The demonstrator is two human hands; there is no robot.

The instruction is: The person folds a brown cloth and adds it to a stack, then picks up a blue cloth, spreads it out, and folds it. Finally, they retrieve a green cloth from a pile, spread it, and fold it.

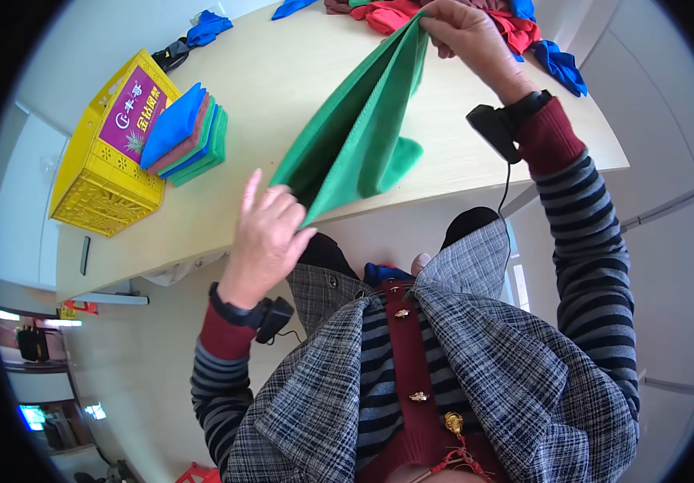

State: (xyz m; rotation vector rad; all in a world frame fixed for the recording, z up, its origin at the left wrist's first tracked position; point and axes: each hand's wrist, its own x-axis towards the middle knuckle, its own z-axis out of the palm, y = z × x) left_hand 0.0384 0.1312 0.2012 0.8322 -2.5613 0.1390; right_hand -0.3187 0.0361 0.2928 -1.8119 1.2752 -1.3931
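A green cloth (pixel 355 129) is stretched slantwise between my two hands over the near part of the table. My right hand (pixel 461 32), farther away, pinches its upper corner. Closer to me, my left hand (pixel 265 237) grips the lower end, with the index finger sticking out. The cloth sags open in a long fold, and one loose corner hangs toward the table on the right. To the left of it stands a stack of folded cloths (pixel 190 141) in blue, brown and green, leaning against a yellow basket (pixel 109 181).
Loose red, blue and brown cloths (pixel 387 16) are heaped at the table's far side. One blue cloth (pixel 560 66) lies by the right edge. Blue and black items (pixel 208 29) sit behind the basket. A dark flat object (pixel 85 255) rests at the table's left edge (pixel 121 278).
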